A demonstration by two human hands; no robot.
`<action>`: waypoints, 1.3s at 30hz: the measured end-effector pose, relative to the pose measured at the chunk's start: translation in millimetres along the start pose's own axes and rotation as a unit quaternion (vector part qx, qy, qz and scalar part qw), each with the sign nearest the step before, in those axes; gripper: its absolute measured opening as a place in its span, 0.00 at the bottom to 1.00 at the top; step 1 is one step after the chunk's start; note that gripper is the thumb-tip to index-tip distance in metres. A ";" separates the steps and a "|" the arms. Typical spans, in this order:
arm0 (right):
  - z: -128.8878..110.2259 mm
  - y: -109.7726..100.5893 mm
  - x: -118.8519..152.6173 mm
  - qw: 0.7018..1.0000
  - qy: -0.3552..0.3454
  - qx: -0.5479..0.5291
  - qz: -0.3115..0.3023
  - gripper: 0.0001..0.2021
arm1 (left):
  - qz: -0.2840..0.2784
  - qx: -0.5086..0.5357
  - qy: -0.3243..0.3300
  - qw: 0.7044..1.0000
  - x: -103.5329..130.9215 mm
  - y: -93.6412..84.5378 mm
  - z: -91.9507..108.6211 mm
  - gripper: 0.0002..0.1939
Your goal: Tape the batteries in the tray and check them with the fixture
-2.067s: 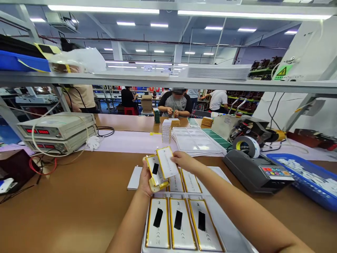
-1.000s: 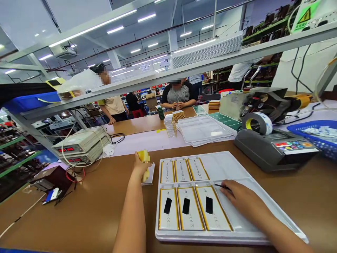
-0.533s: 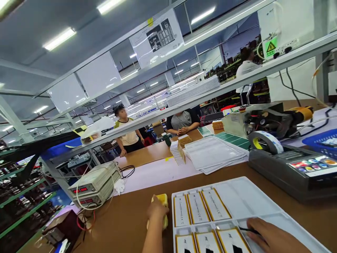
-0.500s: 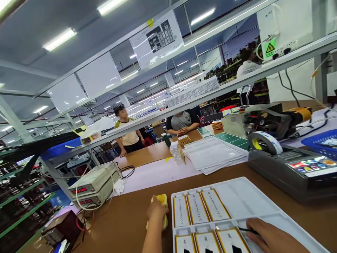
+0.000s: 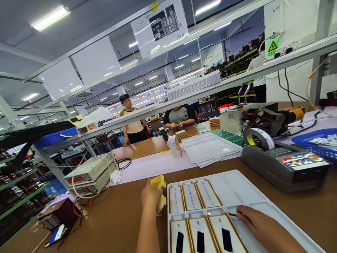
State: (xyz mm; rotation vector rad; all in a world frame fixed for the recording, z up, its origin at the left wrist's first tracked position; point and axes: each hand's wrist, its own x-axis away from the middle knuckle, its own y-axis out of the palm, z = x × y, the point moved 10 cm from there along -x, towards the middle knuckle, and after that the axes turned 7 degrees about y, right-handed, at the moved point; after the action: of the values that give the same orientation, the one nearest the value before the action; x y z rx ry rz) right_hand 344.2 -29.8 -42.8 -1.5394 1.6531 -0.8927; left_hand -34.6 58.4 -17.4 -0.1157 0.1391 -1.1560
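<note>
**Six flat cells in an open tray, and two busy hands beside them**

Six flat cells sit in the white tray (image 5: pixel 237 186): three plain-faced ones in the far row (image 5: pixel 191 196) and three with black strips in the near row (image 5: pixel 200 237), which the lower edge of the view cuts off. The tray's right-hand pockets are unfilled.

The left hand (image 5: pixel 150 196) is closed around a yellow sponge-like block (image 5: pixel 159 191), held upright just off the tray's far left corner, close to the nearest cell in the far row. The right hand (image 5: pixel 259 226) lies palm down on the unfilled part of the tray, its fingertips pinching a thin dark sliver (image 5: pixel 233 214); what that sliver is, I cannot tell.

Several risks seem likely. The right hand presses on one side of a thin, light tray, so a firmer lean could tip or slide it on the brown bench (image 5: pixel 110 225) and shake the cells out of their pockets. The sliver is small and held only at the fingertips, so it could slip and land on a cell. The yellow block is so close to the far row that a careless sweep could nudge a cell askew. The tape dispenser (image 5: pixel 284 163) stands near the tray's far right edge, so a wide reach could knock it.
</note>
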 end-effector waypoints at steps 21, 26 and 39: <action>-63.7 -27.0 4.6 0.978 -0.047 0.201 0.019 0.11 | -0.310 0.501 -0.262 0.764 81.1 139.9 -29.8 0.20; -66.3 -23.6 7.3 0.964 -0.048 0.261 -0.020 0.11 | -0.297 0.497 -0.278 0.766 81.4 140.1 -32.5 0.23; -55.4 -15.0 15.7 0.972 -0.043 0.231 -0.026 0.12 | -0.295 0.532 -0.251 0.753 79.8 134.5 -24.1 0.32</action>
State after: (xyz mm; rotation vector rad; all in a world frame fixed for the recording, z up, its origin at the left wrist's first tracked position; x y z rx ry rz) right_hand 303.8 -45.0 -1.8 -1.2809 1.2349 -1.1281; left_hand 114.3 38.4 -67.0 0.5912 -1.1219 -1.6306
